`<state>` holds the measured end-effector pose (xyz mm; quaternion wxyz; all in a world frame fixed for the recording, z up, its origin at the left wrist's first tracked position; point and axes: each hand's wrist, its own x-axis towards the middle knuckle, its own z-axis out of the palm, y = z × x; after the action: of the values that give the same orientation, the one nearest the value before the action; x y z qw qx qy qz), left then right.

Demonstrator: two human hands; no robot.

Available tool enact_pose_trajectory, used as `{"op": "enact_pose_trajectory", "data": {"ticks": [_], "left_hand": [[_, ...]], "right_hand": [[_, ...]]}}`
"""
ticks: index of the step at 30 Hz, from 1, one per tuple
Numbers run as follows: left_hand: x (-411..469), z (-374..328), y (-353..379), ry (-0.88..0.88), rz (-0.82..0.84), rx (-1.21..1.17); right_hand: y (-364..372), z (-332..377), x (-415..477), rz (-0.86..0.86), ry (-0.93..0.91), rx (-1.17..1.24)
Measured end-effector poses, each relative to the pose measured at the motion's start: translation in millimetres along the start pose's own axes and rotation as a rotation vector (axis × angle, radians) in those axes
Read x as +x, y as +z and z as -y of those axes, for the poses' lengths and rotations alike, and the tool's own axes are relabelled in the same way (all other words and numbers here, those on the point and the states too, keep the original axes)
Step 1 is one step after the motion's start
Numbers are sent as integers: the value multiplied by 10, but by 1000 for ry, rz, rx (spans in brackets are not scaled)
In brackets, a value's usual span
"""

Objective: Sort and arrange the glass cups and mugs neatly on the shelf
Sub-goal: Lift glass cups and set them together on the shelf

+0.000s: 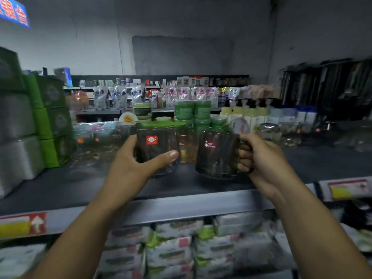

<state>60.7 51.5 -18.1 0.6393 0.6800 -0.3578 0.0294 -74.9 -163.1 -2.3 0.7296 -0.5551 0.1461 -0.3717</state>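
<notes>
My left hand (pixel 128 170) grips a dark ribbed glass cup (pixel 159 150) with a red square sticker, held over the dark shelf (pixel 80 186). My right hand (pixel 259 158) has its fingers through the handle of a smoky glass mug (pixel 215 156) with a white swan logo, its base at or just above the shelf surface. Between the two stands an amber glass cup (pixel 186 148). Several clear glass cups (pixel 269 131) stand blurred at the back right of the shelf, more clear glasses (pixel 96 135) at the back left.
Green and grey boxes (pixel 50 121) are stacked at the shelf's left end. Green jars (pixel 192 110) and pump bottles (pixel 247 113) stand behind the glasses. The shelf's front rail (pixel 181 208) carries price tags. Packaged wipes (pixel 171 250) fill the shelf below.
</notes>
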Motion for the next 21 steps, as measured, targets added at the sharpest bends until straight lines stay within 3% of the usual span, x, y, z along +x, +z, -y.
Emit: {"op": "enact_pose_trajectory", "data": {"ticks": [8, 21], "left_hand": [[-160, -463, 1632, -3, -8, -123], [263, -794, 3649, -16, 180, -125]], "right_hand": [[-1521, 642, -69, -72, -1, -32], [-3295, 1163, 451, -293, -100, -20]]}}
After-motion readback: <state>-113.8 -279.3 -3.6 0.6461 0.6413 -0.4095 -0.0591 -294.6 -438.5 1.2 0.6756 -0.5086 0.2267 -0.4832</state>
